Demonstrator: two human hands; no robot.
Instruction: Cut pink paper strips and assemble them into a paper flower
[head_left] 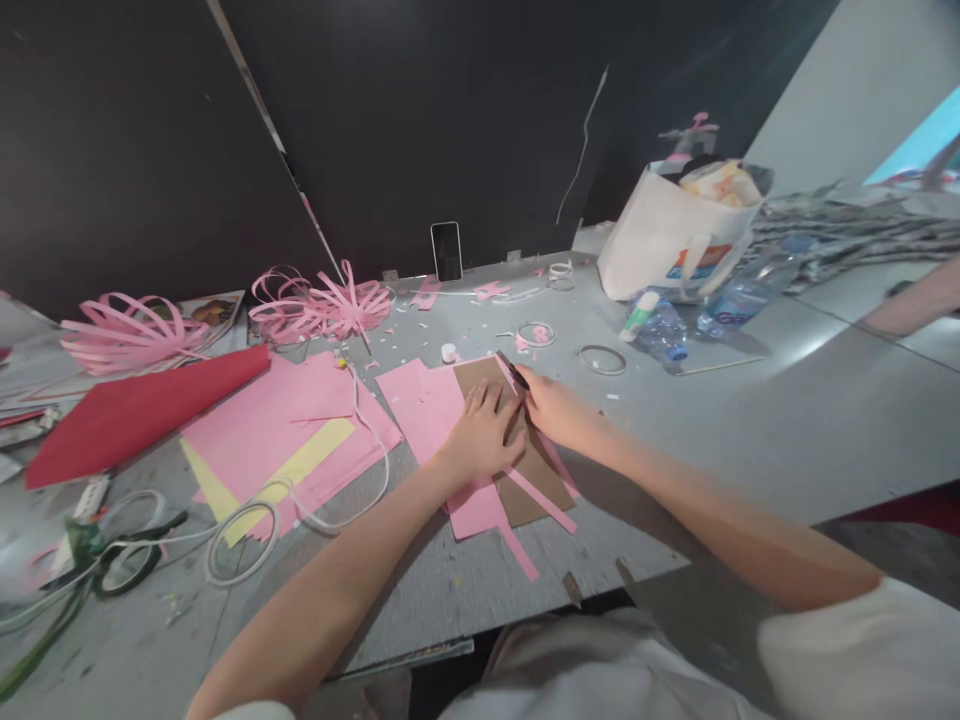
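My left hand (491, 430) lies flat with its fingers spread, pressing on a brown cardboard piece (536, 490) and the pink paper (476, 510) around it. At the far edge of the cardboard, my right hand (551, 405) is closed around a small dark tool (514, 372) that looks like a craft knife; its tip is too small to make out. Narrow pink strips (544, 500) run from under my hands toward the front edge of the table. One more strip (519, 555) sticks out beside the paper.
Pink sheets (247, 410) and a red sheet (150, 415) lie to the left, near scissors (131, 565) and white cord (244, 545). Looped pink paper (322, 305) sits behind. A phone (448, 252) leans on the wall. Bottles (750, 295) and a white bag (667, 235) stand at right.
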